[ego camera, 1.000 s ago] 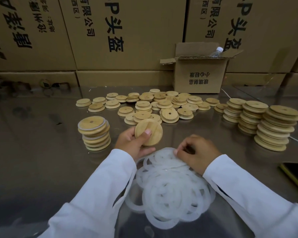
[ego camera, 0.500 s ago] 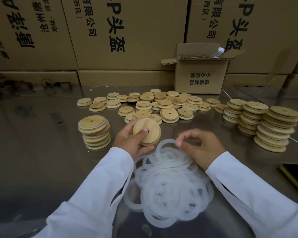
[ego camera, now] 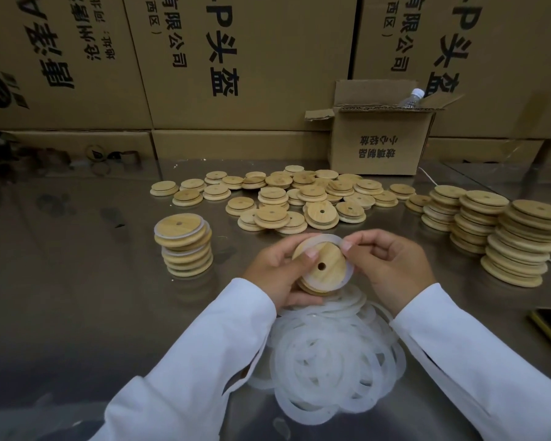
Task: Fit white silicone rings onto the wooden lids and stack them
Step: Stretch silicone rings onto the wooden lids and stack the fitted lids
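- Holding a wooden lid (ego camera: 326, 265) in my left hand (ego camera: 277, 275), as the head view is showing: my fingers are curling under it and my thumb is pressing on its face, near the centre hole.
- My right hand (ego camera: 392, 268) is pinching a white silicone ring (ego camera: 331, 238) at the lid's upper right rim; the ring is lying round the lid's edge.
- I am holding the lid above the worktop (ego camera: 77, 281), just over a heap of loose rings (ego camera: 331, 354) between my sleeves.
- A stack of ringed lids (ego camera: 183, 246) is standing to my left; bare lids (ego camera: 299, 198) are lying scattered behind, and taller stacks (ego camera: 519, 246) are standing to my right.
- An open small box (ego camera: 379, 144) holding a bottle (ego camera: 411, 98) is sitting at the back, in front of large cartons (ego camera: 252, 58).
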A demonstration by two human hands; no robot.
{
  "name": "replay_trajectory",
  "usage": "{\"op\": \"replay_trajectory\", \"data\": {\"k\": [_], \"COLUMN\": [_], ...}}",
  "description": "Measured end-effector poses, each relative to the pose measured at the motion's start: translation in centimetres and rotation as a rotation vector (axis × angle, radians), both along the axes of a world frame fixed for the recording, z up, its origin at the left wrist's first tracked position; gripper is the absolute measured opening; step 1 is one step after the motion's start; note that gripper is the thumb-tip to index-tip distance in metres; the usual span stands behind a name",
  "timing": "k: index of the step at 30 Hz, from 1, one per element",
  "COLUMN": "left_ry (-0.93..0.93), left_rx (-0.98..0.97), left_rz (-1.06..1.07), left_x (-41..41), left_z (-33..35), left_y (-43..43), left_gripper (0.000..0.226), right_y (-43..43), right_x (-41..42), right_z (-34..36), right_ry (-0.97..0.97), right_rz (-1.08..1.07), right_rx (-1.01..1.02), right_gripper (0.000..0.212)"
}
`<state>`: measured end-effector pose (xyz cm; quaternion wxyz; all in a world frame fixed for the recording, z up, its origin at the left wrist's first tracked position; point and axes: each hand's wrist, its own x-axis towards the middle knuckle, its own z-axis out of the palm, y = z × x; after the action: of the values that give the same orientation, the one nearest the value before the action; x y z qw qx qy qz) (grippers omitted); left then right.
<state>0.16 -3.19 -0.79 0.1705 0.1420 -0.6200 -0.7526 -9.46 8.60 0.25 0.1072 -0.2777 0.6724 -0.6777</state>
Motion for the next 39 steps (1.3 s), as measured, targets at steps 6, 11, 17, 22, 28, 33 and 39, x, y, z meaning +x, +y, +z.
{"op": "replay_trajectory", "data": {"k": [6,11,17,22,28,33,39], "left_ry": [0.008,0.012,0.034,0.070,0.077,0.107,0.146], "left_rx": [0.013,-0.010,-0.082,-0.095,-0.052,-0.074,-0.074], "left_rz": [-0.022,-0.031,-0.007,-0.006,0.012,0.007,0.042], "left_x": [0.04,0.12,0.08,0.16,0.20,0.24,0.19], "left_z": [0.18,0.30,0.20,-0.18,-0.17,-0.15,0.02], "left_y": [-0.16,0.04,0.27,0.23,-0.15,-0.19,-0.10], "left_gripper": [0.023,0.025,0.021,0.017,0.017,0.020,0.018], "right_y": [-0.12,-0.23,-0.17,-0.20,-0.21,-0.09,0.05], "right_x": [0.22,0.17,0.48,0.59,0.65,0.67,0.78], "right_z": [-0.10,-0.17,-0.03,0.06,0.30,0.46,0.53], "right_ry": [0.039,0.022,0.038,0.022,0.029,0.029,0.150], "right_rz": [-0.019,-0.019,-0.006,0.003,0.024,0.026,0.012], "right_rx": [0.018,-0.019,-0.036,-0.037,-0.054,-0.046,-0.004], "right_gripper": [0.009,0.011,0.010,0.011,0.010,0.010,0.011]}}
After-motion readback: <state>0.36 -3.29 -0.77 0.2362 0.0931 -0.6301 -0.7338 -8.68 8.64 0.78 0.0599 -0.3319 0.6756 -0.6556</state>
